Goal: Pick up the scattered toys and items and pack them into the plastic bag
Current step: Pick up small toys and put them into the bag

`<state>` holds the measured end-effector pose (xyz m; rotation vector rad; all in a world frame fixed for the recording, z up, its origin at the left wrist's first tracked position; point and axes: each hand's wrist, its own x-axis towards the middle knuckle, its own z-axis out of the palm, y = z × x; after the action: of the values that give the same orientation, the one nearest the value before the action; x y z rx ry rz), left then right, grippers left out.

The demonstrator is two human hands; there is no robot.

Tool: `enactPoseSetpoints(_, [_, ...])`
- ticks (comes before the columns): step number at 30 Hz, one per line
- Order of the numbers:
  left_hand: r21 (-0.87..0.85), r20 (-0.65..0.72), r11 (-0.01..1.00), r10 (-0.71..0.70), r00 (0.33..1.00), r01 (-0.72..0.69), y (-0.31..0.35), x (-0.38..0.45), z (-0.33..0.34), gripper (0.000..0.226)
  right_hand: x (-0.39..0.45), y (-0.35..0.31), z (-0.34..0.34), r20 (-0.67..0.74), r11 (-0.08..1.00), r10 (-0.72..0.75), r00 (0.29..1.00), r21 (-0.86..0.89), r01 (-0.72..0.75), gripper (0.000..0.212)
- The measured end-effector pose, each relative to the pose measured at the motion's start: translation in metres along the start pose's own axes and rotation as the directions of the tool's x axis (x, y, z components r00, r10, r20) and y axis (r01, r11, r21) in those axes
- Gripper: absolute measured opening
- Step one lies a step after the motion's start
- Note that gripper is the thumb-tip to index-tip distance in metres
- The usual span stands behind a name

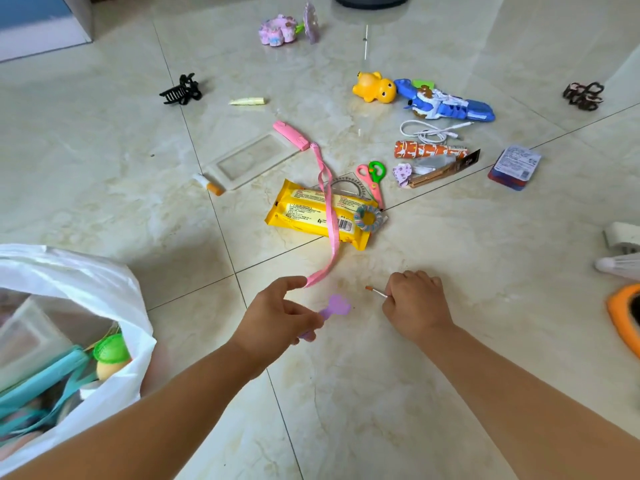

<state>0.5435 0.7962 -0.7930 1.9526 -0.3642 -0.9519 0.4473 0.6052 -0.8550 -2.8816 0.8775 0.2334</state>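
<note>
The flat lilac plastic toy with a flower-shaped head (334, 306) sits in the left hand (277, 317), its stem pinched between curled fingers and thumb so the head juts out to the hand's right, while the same hand's forefinger reaches forward to touch the looped end of the long pink fabric lanyard (327, 216); this looks like an effort to gather a second item without setting down the first. The right hand (415, 303), just to the right and apart from the left, is closed knuckles-up around a thin small brush with an orange tip (375, 292), whose tip pokes out toward the left hand. The lanyard runs away from the hands across a yellow plastic wipes packet (311, 213) to a clear phone pouch with a pink clasp (256, 157), so a pull would likely drag both. Close by the left forearm, the white plastic bag (86, 282) stands open with toys already inside, handy for dropping. Farther ahead lie pink-and-green scissors (372, 178), a yellow rubber animal toy (374, 87), a blue toy gun (446, 102) and a black hair claw (181, 90), all still to be packed.
</note>
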Motion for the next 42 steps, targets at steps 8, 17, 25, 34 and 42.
enactPoseSetpoints(8, [0.040,-0.081,0.996,0.081,0.993,-0.078,0.011,-0.034,-0.025,0.027,-0.039,-0.023,-0.038,-0.085,0.841,-0.046,0.995,0.534,0.084,0.002])
enactPoseSetpoints(17, [0.337,-0.405,0.941,0.175,0.897,-0.032,-0.032,-0.121,-0.127,0.018,-0.087,-0.124,-0.075,-0.050,0.551,-0.307,0.950,0.805,0.220,0.022])
enactPoseSetpoints(25, [0.454,-0.692,0.883,0.263,0.672,0.123,-0.089,-0.181,-0.206,0.018,-0.089,-0.264,-0.076,-0.163,0.522,-0.579,0.799,0.679,0.516,0.017])
enactPoseSetpoints(34, [0.266,-0.818,0.941,0.106,0.566,0.209,-0.128,-0.200,-0.243,0.012,-0.077,-0.347,-0.061,-0.116,0.523,-0.704,0.701,0.582,0.623,0.021])
enactPoseSetpoints(42, [0.319,-0.771,0.939,0.178,0.611,0.129,-0.119,-0.189,-0.244,0.022,-0.073,-0.339,-0.056,-0.207,0.540,-0.663,0.719,0.533,0.652,0.020])
